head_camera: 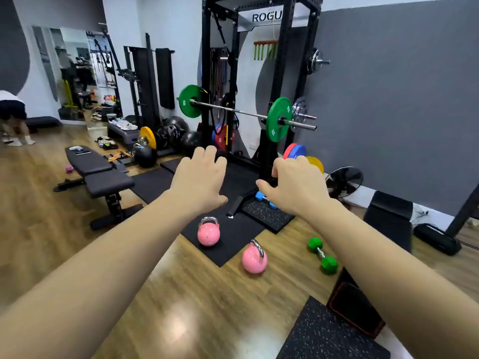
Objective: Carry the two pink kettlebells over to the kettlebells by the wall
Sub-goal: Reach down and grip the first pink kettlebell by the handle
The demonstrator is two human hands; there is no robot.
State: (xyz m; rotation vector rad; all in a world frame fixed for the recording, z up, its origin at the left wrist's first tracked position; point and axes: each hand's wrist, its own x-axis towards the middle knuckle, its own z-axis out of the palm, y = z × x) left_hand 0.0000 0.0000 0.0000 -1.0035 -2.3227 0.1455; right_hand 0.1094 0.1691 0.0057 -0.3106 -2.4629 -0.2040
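Note:
Two pink kettlebells with steel handles stand on the floor ahead of me. The left kettlebell (208, 233) rests on the corner of a black rubber mat (234, 235). Bare wood floor holds the right kettlebell (254, 258), just off the mat's edge. My left hand (199, 180) is stretched out in the air above and beyond the left one, fingers apart, holding nothing. My right hand (293, 183) hovers further right, fingers curled loosely and empty. Black kettlebells and balls (145, 155) sit by the far wall.
A green dumbbell (322, 256) lies right of the kettlebells, a blue dumbbell (261, 197) beyond. A black bench (99, 174) stands at left, a squat rack with a loaded barbell (241, 114) ahead. A fan (343, 181) and black pads line the right wall. A person's legs (14, 125) show far left.

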